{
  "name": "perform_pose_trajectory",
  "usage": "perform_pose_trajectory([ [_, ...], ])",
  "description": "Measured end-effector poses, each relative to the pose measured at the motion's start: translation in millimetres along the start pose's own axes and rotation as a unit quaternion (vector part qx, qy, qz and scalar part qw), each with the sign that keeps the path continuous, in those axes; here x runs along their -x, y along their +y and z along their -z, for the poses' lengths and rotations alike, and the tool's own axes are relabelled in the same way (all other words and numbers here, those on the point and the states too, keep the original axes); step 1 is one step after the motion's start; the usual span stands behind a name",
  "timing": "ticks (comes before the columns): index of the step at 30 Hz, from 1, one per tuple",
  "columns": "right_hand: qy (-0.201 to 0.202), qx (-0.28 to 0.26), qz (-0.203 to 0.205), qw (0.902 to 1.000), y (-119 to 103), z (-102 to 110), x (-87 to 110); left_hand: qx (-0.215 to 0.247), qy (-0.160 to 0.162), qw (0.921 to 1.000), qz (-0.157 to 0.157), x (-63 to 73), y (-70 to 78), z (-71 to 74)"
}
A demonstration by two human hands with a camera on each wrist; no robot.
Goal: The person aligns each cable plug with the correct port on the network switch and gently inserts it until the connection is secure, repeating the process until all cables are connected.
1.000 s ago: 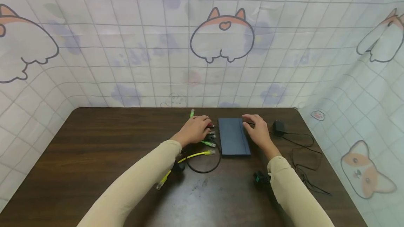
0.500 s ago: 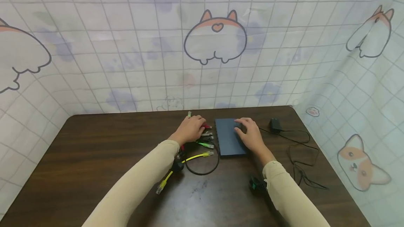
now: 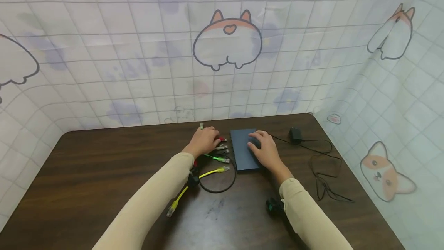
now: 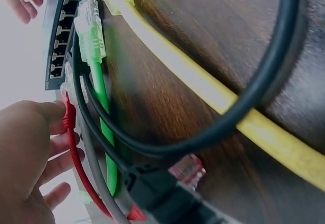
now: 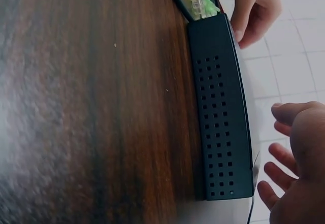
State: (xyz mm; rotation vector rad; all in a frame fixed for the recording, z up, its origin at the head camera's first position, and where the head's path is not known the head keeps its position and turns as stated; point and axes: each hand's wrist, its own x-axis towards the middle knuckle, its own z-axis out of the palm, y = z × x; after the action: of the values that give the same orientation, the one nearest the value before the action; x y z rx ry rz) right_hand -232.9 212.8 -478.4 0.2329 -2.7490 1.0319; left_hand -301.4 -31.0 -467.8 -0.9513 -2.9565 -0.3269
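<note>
My left hand (image 3: 204, 141) pinches a red network cable (image 4: 76, 158) just behind its plug, by the left side of a flat dark-blue network switch (image 3: 239, 149). In the left wrist view, a row of ports faces the cables. A green network cable (image 4: 103, 102), a grey cable (image 4: 91, 163) and a yellow network cable (image 4: 193, 74) lie beside that hand. My right hand (image 3: 266, 150) is over the switch's right part, fingers loosely bent and holding nothing. In the right wrist view, the fingers appear apart from the switch's perforated side (image 5: 216, 107).
A black cable (image 4: 203, 147) loops across the other cables. At the right, a black power adapter (image 3: 295, 135) trails a thin cord (image 3: 326, 174) over the dark wooden table (image 3: 114, 165). A patterned cloth wall (image 3: 156, 68) stands behind the table.
My right hand has moved left from the switch's right edge to over its top. The left hand stays at the red network cable. The head view has shifted slightly.
</note>
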Motion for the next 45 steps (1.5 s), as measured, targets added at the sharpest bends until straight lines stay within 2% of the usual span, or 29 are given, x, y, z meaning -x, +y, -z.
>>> perform_pose_trajectory([
  [7, -0.006, 0.012, 0.001, 0.9999, -4.7, -9.9, -2.3, 0.0, 0.022, 0.9997, 0.006, 0.7, -6.1, -3.4],
  [13, -0.004, 0.025, -0.001, 0.9997, -6.1, -13.6, -2.9, 0.009, 0.025, 0.9996, 0.008, 2.1, -6.6, -1.1],
  [22, 0.029, 0.023, 0.022, 0.9991, -8.0, -16.4, 2.2, 0.025, 0.051, 0.9984, -0.001, -1.8, -4.6, -1.9],
  [27, 0.015, 0.017, -0.013, 0.9997, -6.5, -16.7, 6.5, 0.037, 0.051, 0.9978, -0.022, -7.7, 2.1, -5.4],
  [32, 0.023, 0.051, -0.017, 0.9983, -4.8, -18.8, 7.5, 0.059, 0.064, 0.9954, -0.039, -10.8, 6.9, -8.6],
  [38, 0.027, 0.078, -0.017, 0.9965, -2.9, -22.2, 5.8, 0.069, 0.094, 0.9916, -0.056, -12.1, 6.3, -10.6],
  [45, -0.001, 0.107, -0.012, 0.9941, -4.5, -25.4, 1.4, 0.074, 0.098, 0.9913, -0.045, -12.6, 1.2, -12.0],
])
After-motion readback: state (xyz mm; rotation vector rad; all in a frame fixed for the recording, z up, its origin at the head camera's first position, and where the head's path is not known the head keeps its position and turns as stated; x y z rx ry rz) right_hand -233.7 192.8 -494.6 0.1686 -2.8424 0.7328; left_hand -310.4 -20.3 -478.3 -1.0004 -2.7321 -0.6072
